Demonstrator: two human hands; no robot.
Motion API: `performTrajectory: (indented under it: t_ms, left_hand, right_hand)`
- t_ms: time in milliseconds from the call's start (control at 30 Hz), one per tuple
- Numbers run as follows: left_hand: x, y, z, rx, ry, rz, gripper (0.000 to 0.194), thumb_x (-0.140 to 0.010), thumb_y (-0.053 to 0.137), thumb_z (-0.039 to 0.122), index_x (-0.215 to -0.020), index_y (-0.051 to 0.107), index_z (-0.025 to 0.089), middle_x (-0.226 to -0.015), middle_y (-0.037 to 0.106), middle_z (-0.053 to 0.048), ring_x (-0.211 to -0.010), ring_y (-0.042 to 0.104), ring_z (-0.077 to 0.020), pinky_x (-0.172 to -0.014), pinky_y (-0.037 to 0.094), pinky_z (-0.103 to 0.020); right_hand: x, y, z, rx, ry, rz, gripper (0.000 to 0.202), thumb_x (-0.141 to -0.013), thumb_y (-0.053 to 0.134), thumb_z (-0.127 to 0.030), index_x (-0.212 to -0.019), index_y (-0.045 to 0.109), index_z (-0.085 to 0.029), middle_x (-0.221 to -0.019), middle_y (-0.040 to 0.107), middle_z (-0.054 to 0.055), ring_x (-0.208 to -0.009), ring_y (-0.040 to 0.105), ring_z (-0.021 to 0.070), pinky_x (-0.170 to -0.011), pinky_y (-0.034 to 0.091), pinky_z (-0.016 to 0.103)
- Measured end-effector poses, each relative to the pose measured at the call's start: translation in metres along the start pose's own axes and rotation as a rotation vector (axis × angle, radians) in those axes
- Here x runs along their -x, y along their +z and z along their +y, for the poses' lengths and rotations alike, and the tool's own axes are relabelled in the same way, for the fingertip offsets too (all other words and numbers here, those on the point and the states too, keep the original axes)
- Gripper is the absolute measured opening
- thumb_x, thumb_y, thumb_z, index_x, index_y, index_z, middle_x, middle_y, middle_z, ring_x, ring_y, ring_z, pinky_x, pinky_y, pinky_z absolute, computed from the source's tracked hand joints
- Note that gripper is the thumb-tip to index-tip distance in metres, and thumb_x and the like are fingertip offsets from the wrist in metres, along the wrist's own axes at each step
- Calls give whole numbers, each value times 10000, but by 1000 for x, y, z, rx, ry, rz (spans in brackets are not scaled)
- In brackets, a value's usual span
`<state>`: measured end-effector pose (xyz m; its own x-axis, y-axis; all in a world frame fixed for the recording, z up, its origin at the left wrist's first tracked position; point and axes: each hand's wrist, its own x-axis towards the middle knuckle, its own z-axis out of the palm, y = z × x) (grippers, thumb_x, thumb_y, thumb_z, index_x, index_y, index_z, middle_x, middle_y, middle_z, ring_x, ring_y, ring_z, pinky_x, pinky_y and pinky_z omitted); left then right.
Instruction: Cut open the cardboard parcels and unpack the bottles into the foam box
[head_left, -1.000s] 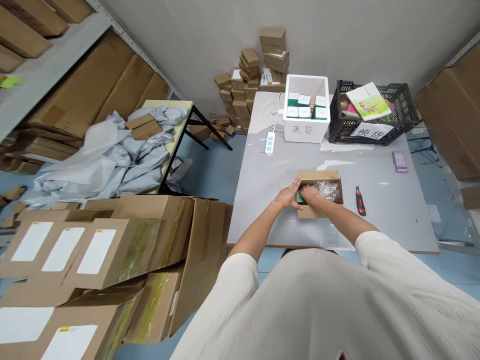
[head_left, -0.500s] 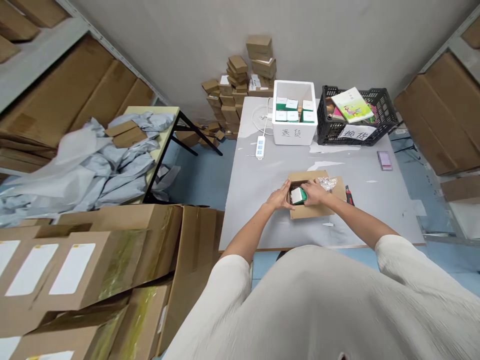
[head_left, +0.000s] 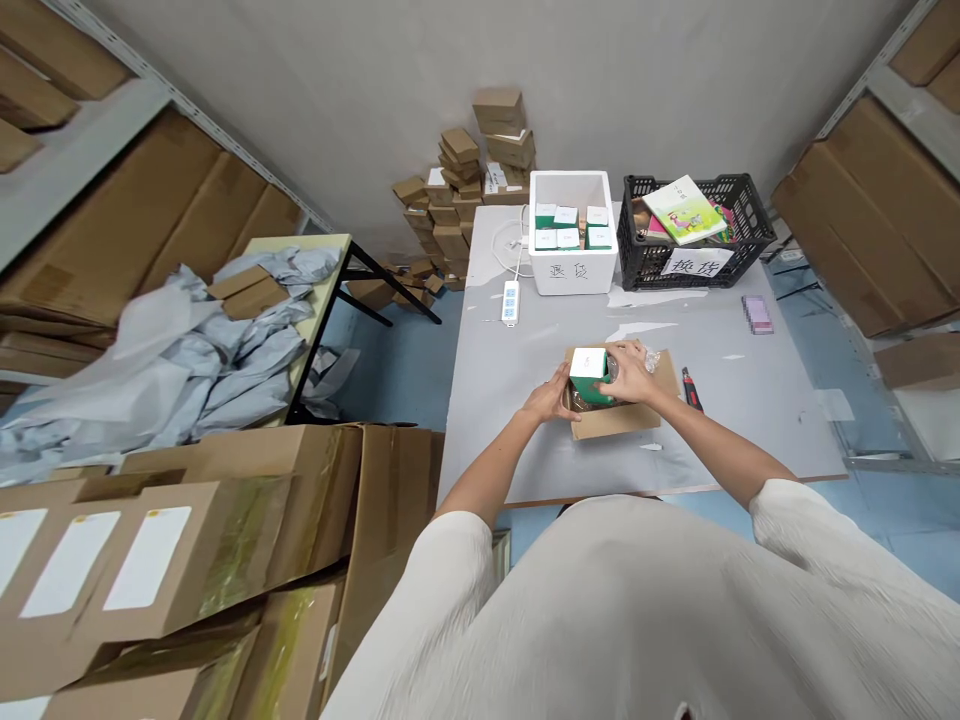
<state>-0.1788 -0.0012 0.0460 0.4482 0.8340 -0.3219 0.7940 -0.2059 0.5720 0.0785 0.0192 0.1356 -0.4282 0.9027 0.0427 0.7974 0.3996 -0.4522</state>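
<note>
An opened cardboard box (head_left: 616, 422) sits on the grey table in front of me, its flaps spread. My right hand (head_left: 630, 372) grips a small green box with a white top (head_left: 589, 364), which stands tilted a little above the carton's opening. At the carton's left side, my left hand (head_left: 549, 396) holds the wall, its thumb along the front edge close to the green box. Clear plastic wrap (head_left: 651, 358) shows behind my right hand, and more lies inside the carton, partly hidden.
Behind stand a white foam bin (head_left: 574, 275) holding several green-and-white boxes and a black crate (head_left: 697, 262) with books. A red-black box cutter (head_left: 691, 388) lies right of the carton; a power strip (head_left: 511, 303) lies left. Stacked cartons (head_left: 247, 530) rise at my left.
The green box has come up out of the carton in my right hand, its white top now facing up. My left hand stays at the carton's left side. The view has shifted slightly.
</note>
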Motion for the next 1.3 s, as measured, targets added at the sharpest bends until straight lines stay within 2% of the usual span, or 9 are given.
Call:
performTrajectory:
  t_ms: [167,400,567,667,767,833,1000,1167,1300]
  left_hand:
    - [0,-1,1,33,-32,-16,1423,-655,928,635,-1752,107,252,-1667,429,-208,-1299,647,-468,-979,585,-472]
    - [1,-1,2,13,-5,-15,1462,-655,921,672,-1757,23,330,-1784,232,-175,-1332,629,-459,-974,585,-479]
    - [3,-5,9,-5,-51,-27,1446,-649,937,681,-1746,63,327,-1795,215,-178,-1300,653,-443,-973,584,-466]
    - [6,-6,16,-62,-61,-34,1257,-693,906,699,-1688,256,291,-1823,88,-185,-1288,664,-449,-1001,575,-512]
    - [16,1,25,-153,-17,-21,857,-813,807,697,-1500,532,266,-1842,-5,-125,-1368,607,-470,-1096,523,-581]
    - [23,8,30,-184,17,-10,689,-880,731,692,-1413,616,271,-1846,42,-86,-1418,562,-477,-1154,479,-615]
    - [25,21,43,-224,-25,-57,500,-965,614,652,-1325,715,320,-1803,266,-22,-1343,615,-438,-1141,501,-610]
    - [-4,9,49,-261,-123,27,407,-1048,514,504,-1323,723,289,-1630,500,-113,-1314,608,-411,-1120,512,-576]
    - [-39,-10,45,-265,-211,99,414,-1054,530,431,-1374,688,221,-1540,523,-195,-1332,571,-420,-1109,503,-541]
  right_hand:
    - [-9,-14,-18,-38,-35,112,656,-713,822,-456,-1284,648,-185,-1393,605,193,-1374,436,429,-1209,256,536]
    - [-15,-21,-20,-213,43,217,646,-801,756,-513,-1354,586,-226,-1280,622,145,-1228,523,392,-1090,404,526]
    - [-18,-42,-9,-303,-19,359,632,-864,712,-558,-1376,536,-231,-1200,617,100,-1108,570,335,-1028,475,527]
    - [-17,-60,4,-307,-48,447,663,-868,717,-602,-1383,528,-231,-1190,610,94,-1097,577,329,-1009,500,544]
    - [-10,-74,25,-293,-39,533,647,-876,709,-634,-1358,539,-236,-1164,610,89,-1086,585,320,-992,519,543]
    - [-2,-80,41,-277,-12,571,607,-880,707,-630,-1315,555,-234,-1128,616,81,-1069,594,311,-988,522,536]
    - [21,-85,77,-260,108,645,520,-857,724,-588,-1193,570,-223,-1041,634,55,-981,608,276,-988,512,526]
    - [42,-84,109,-277,224,742,532,-839,736,-579,-1195,562,-223,-1076,639,63,-981,584,264,-969,514,501]
    - [57,-83,119,-241,298,732,523,-813,756,-544,-1179,571,-219,-1053,627,59,-990,583,271,-962,506,496]
